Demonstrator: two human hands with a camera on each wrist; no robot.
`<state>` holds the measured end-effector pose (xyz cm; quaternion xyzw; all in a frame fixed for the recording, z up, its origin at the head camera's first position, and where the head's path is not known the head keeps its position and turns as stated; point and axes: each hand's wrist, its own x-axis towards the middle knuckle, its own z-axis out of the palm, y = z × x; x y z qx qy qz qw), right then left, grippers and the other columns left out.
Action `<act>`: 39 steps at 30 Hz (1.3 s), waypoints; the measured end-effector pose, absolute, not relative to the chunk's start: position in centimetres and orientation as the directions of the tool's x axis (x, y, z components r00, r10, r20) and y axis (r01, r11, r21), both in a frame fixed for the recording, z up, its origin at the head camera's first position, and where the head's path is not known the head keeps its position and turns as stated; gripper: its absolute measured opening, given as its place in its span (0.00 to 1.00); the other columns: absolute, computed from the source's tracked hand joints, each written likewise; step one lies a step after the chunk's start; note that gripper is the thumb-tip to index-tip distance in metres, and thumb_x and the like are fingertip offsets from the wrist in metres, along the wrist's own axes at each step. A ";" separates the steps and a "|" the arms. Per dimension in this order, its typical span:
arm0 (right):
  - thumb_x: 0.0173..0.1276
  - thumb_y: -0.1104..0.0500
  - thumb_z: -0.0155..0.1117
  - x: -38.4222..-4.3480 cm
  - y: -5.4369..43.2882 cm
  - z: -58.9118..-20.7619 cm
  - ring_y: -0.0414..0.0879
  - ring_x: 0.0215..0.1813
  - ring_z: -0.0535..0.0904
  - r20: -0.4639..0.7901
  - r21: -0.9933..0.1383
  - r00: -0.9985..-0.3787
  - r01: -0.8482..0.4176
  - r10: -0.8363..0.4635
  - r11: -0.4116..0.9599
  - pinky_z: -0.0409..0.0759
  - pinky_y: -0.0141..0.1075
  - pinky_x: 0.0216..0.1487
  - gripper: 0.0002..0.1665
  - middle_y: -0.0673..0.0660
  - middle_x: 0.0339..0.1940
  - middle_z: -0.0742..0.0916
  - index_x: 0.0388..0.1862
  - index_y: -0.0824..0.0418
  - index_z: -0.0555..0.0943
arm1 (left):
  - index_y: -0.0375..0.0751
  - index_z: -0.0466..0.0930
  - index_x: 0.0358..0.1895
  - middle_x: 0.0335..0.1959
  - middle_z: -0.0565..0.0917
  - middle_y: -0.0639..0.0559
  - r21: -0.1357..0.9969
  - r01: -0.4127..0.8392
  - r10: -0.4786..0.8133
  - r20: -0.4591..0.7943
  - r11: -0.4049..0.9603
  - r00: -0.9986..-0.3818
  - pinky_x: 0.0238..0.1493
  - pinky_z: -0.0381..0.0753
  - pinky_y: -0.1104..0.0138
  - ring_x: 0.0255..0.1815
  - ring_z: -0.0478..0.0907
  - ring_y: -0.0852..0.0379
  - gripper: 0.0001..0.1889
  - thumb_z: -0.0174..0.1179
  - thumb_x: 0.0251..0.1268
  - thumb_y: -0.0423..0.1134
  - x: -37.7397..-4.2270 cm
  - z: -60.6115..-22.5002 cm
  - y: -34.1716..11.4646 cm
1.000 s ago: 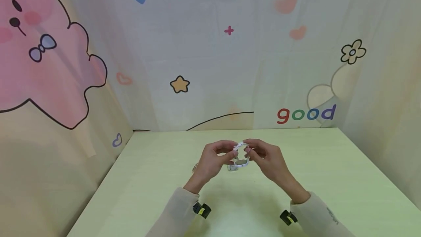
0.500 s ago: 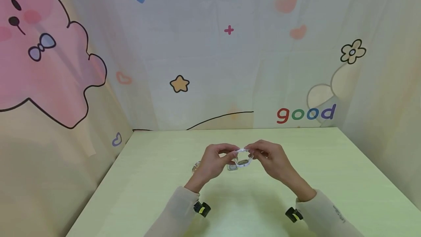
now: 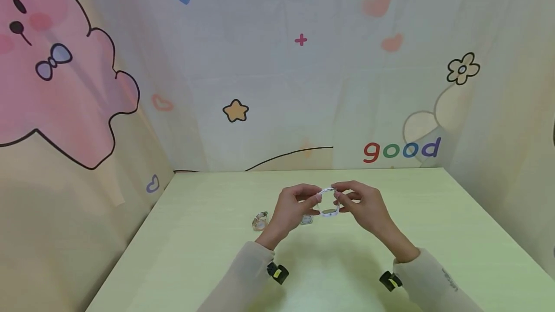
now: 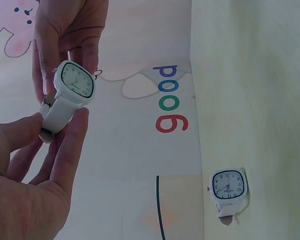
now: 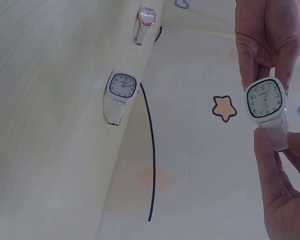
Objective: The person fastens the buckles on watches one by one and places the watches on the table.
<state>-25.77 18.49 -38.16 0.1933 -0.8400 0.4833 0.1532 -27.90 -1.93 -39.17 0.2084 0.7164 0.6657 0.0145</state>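
Note:
Both hands hold a white wristwatch above the table, its strap forming a loop between them. My left hand pinches one side of the strap with thumb and fingers. On the other side, the fingers and thumb of my right hand grip the strap. The watch's squarish white dial with a dark rim faces away from the head camera and shows in both wrist views. Whether the strap's ends are joined is too small to tell.
A second white square-dial watch lies on the pale table, partly hidden behind my left hand in the head view. Left of it rests a round rose-gold watch. A printed cloth hangs behind the table.
Both hands have shifted right with the watch. Its loop tilted lower half a second ago and has come back up. The rose-gold watch on the table is now more fully uncovered.

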 end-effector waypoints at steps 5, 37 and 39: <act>0.70 0.65 0.63 -26.0 19.1 -38.2 0.57 0.43 0.88 0.422 -0.765 -0.896 -0.434 -0.138 0.477 0.86 0.33 0.36 0.18 0.64 0.49 0.86 0.58 0.62 0.80 | 0.39 0.84 0.49 0.43 0.85 0.41 0.971 0.240 0.296 0.230 -0.003 -0.927 0.39 0.87 0.59 0.39 0.84 0.59 0.11 0.64 0.65 0.34 -28.4 -39.2 -0.8; 0.73 0.62 0.59 -29.5 23.8 -40.8 0.50 0.43 0.87 0.137 -0.860 -0.990 -0.141 -0.044 0.491 0.87 0.37 0.39 0.17 0.67 0.49 0.86 0.57 0.67 0.80 | 0.32 0.84 0.45 0.35 0.84 0.48 0.997 0.065 0.167 0.059 0.031 -0.984 0.32 0.87 0.65 0.39 0.85 0.49 0.09 0.63 0.64 0.29 -30.3 -42.2 5.8; 0.72 0.62 0.59 -29.7 24.0 -41.0 0.49 0.41 0.86 0.123 -0.860 -0.992 -0.127 -0.040 0.494 0.87 0.37 0.38 0.16 0.67 0.48 0.86 0.56 0.67 0.80 | 0.32 0.84 0.45 0.34 0.84 0.48 0.998 0.045 0.159 0.039 0.033 -0.987 0.32 0.87 0.65 0.38 0.85 0.49 0.08 0.63 0.64 0.28 -30.5 -42.5 6.1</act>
